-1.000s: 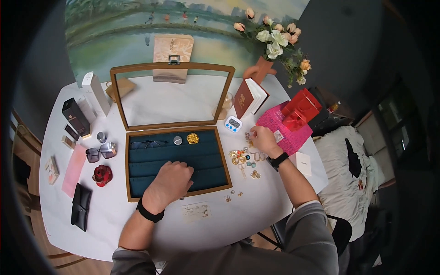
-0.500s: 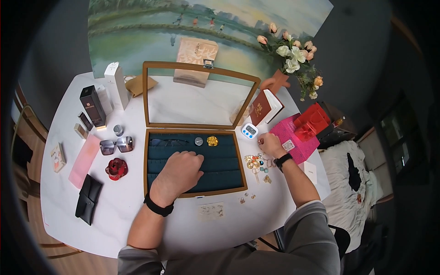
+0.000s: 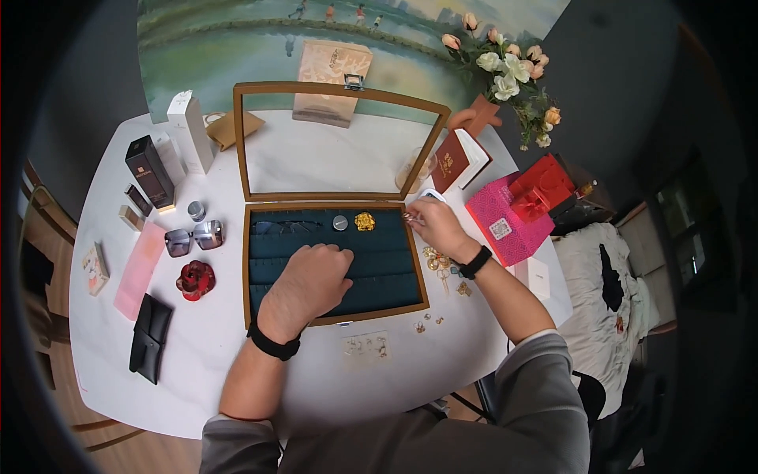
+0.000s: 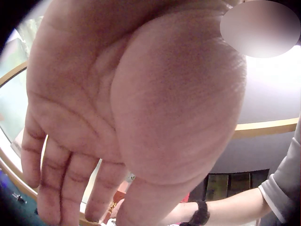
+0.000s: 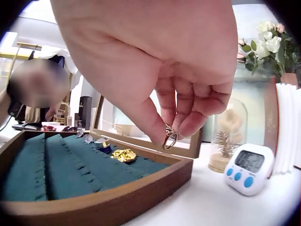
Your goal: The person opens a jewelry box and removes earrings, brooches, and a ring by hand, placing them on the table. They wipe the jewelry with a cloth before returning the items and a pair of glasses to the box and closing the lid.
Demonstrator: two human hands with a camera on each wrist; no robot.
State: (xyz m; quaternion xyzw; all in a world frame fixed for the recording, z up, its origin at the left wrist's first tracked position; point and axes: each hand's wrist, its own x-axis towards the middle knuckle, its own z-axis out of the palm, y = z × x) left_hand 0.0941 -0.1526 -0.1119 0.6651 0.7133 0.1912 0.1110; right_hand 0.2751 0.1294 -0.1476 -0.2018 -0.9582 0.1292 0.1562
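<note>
Metal ring pinched between thumb and fingers of my right hand, at the 2 o'clock corner of the display case (over the rim or just outside, can't tell). My left hand is over the case's 7 o'clock side, fingers loosely extended, no hold visible. Step looks like transfer into the case; next move calls for lowering the ring onto the green lining without loosening early. Labels: characters on the beige box at 12, emblem on the red book at 2, lettering on the black box at 10, none legible. Pink bag at 3: QR-style square. Timer digits blurred.
</note>
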